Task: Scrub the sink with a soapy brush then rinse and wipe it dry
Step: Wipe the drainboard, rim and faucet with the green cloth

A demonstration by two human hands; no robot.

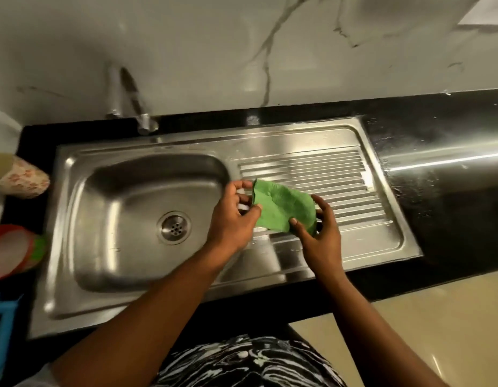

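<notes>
- Cloth (281, 210), green, thin and soft, crumpled into a loose fold; held in the air between both hands, above the inner end of the ribbed drainboard, just right of the basin.
- Left hand (236, 216), fingers curled, thumb and fingertips pinching the cloth's left edge.
- Right hand (323, 233), thumb pressed on the cloth's near corner, other fingers slightly spread and curved behind its right edge.
- Sink (58, 261), stainless steel with a brushed sheen, set into the counter.
- Basin (108, 191), rectangular with rounded corners, smooth walls streaked with pale reflections.
- Drain strainer (174, 227), round and perforated, set in the basin floor toward the right.
- Drainboard (340, 177), a flat steel panel pressed with parallel ribs inside a raised border.
- Tap (130, 99), chrome and tubular, blurred, rising behind the basin's back edge against the wall.
- Countertop (451, 219), black and glossy, flecked with small pale specks right of the drainboard, crossed by a bright streak of reflected light.
- Wall (214, 51), pale marble-look surface with dark grey veins.
- Cup (21, 177), tapered, printed with orange flowers, tilted at the left edge.
- Red-rimmed container (10, 250), round, whitish inside, blurred, near the cup.
- Blue plastic piece (2, 325) at the lower left, shape unclear.
- Garment (250, 361), black-and-white streaked fabric, at the bottom.
- Floor (424, 331), beige glossy tile, lower right.
</notes>
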